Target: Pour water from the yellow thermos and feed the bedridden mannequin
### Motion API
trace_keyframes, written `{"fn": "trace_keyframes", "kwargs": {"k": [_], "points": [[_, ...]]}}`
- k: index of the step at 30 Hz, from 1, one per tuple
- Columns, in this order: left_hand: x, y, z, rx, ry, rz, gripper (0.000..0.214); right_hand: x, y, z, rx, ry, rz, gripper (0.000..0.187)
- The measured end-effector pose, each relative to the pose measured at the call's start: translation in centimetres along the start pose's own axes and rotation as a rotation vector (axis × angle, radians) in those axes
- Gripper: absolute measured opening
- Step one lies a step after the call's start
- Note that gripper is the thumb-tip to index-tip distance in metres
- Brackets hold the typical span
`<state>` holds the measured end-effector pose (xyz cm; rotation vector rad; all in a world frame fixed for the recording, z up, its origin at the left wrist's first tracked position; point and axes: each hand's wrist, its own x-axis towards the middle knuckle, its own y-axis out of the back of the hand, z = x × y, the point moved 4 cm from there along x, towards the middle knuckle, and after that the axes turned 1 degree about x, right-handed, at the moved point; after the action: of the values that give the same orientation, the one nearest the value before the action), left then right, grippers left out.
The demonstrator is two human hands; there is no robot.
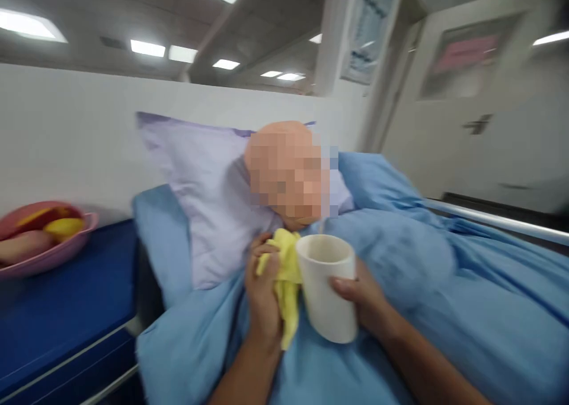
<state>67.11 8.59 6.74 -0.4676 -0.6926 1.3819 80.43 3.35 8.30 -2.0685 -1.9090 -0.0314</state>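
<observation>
My right hand (364,298) is wrapped round a white cup (329,298), its thumb across the near side. A thin pale straw (322,226) seems to rise from the cup's rim, though blur makes this uncertain. My left hand (264,292) grips a yellow cloth (288,265), which hangs down beside the cup. Just beyond the cloth is a bald, mannequin-like head (280,156), its front blurred out, resting on a lilac pillow (208,185). Blue bedding (400,257) covers the body below the head. What the cup contains cannot be made out.
On the left stands a blue-topped cabinet (89,298) with a pink basket (40,265) of fruit-like items, one a yellow piece (64,229). A bed rail (502,220) runs along the right. Behind the bed is a white partition (89,114); a door (462,132) stands at right.
</observation>
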Motion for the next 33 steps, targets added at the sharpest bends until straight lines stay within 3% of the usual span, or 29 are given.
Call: {"fn": "trace_keyframes", "kwargs": {"k": [3, 10, 19, 33], "points": [[0.0, -0.1, -0.2, -0.015, 0.037, -0.034, 0.019, 0.1, 1.0, 0.9, -0.019, -0.041, 0.066, 0.077], [-0.5, -0.2, -0.1, -0.044, 0.128, -0.015, 0.032, 0.1, 1.8, 1.3, -0.085, -0.063, 0.122, 0.084], [-0.3, -0.4, 0.1, 0.021, 0.105, 0.023, 0.036, 0.2, -0.3, -0.1, 0.027, 0.012, -0.006, 0.069], [-0.4, -0.5, 0.1, 0.073, 0.109, 0.013, 0.043, 0.6, -0.7, -0.6, 0.044, 0.052, -0.07, 0.057]]}}
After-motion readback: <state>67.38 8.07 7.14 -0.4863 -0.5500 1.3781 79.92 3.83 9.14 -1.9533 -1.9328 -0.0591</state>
